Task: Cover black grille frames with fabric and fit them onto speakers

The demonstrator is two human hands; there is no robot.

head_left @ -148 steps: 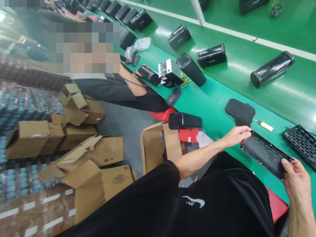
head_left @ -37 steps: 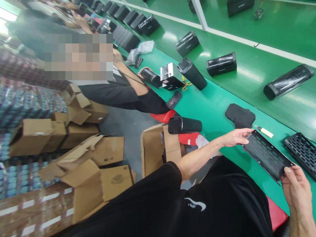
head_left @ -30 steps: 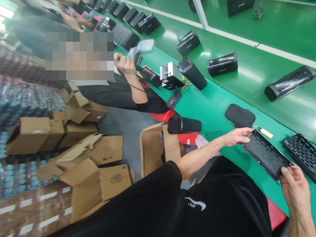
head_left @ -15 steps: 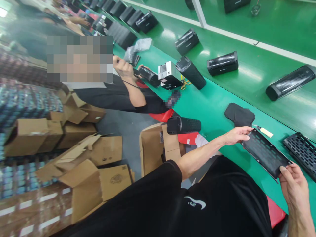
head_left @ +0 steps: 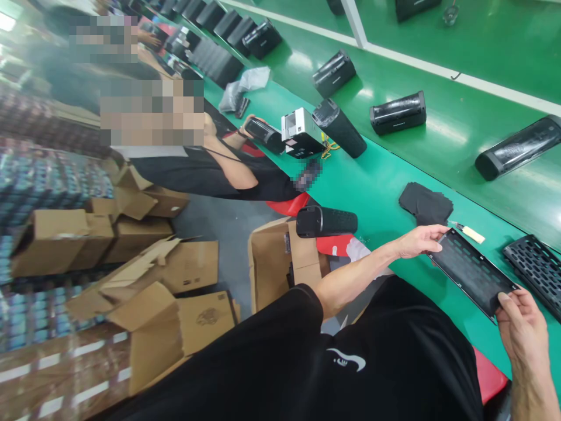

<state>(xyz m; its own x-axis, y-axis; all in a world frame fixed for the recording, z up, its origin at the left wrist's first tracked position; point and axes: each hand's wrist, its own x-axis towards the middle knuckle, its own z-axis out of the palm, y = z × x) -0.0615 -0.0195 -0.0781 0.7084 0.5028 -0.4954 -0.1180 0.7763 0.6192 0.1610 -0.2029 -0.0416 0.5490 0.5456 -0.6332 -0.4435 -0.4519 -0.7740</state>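
Since the earlier frames the co-worker's raised hand has dropped out of sight, while the black grille panel (head_left: 471, 272) has barely shifted above the green desk (head_left: 377, 181). The left hand (head_left: 418, 241) pinches the panel's far end, the right hand (head_left: 519, 324) grips its near corner. On the desk lie black pads (head_left: 425, 203), another grille (head_left: 532, 266) and cylindrical speakers (head_left: 397, 111). Cardboard boxes (head_left: 131, 257) crowd the grey floor (head_left: 214, 219) alongside.

A co-worker's raised hand (head_left: 209, 126) drops back toward the counter (head_left: 377, 181); the held grille panel (head_left: 471, 273) barely shifts.
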